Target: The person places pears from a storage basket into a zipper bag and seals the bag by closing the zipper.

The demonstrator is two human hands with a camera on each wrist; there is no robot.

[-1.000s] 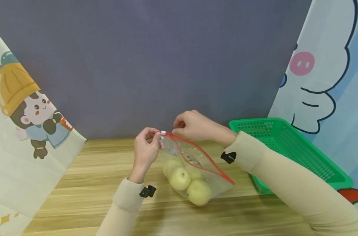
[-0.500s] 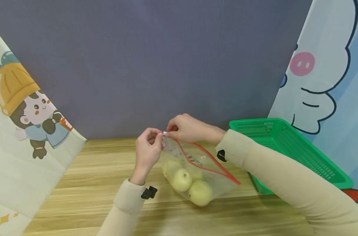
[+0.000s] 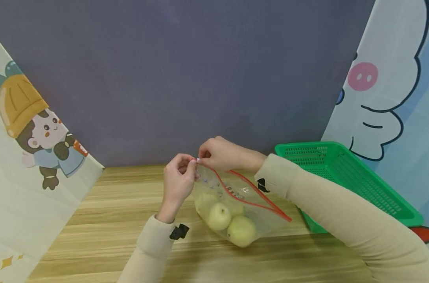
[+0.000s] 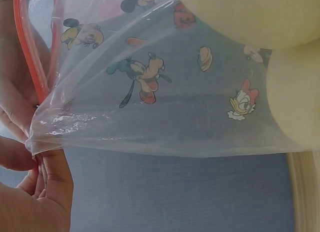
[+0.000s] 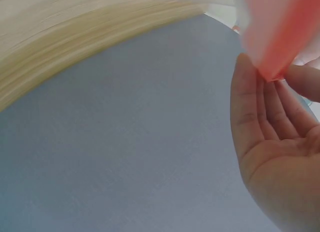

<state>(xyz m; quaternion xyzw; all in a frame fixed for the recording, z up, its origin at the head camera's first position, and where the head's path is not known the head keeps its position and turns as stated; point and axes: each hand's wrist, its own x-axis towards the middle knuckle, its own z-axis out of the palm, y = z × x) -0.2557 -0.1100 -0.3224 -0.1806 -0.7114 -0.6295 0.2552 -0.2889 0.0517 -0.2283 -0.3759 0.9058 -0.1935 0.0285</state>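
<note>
A clear slider zip bag [image 3: 267, 224] with red closure strips [image 3: 232, 192] rests on the table, its mouth gaping toward the right. Several round, pale yellow fruits [image 3: 219, 216] lie inside it. My left hand [image 3: 179, 177] pinches the bag's upper left corner between thumb and fingers. Right beside it, my right hand [image 3: 223, 153] pinches the small white slider [image 3: 198, 160] at that end of the strip. Cartoon characters are printed on the bag wall [image 4: 150, 127] in the left wrist view. The right wrist view has a red strip [image 5: 287, 37] between my right thumb and fingers.
A green perforated plastic basket [image 3: 327, 173] stands at the right, partly behind my right forearm. Beneath everything is a wood-grain table [image 3: 129, 220]. A grey backdrop [image 3: 200, 78] rises behind, with cartoon-printed cloths [image 3: 384, 94] at the sides.
My right hand has come left and down from above the strip to the white slider beside my left hand. The bag has shifted slightly right; my left hand keeps its pinch.
</note>
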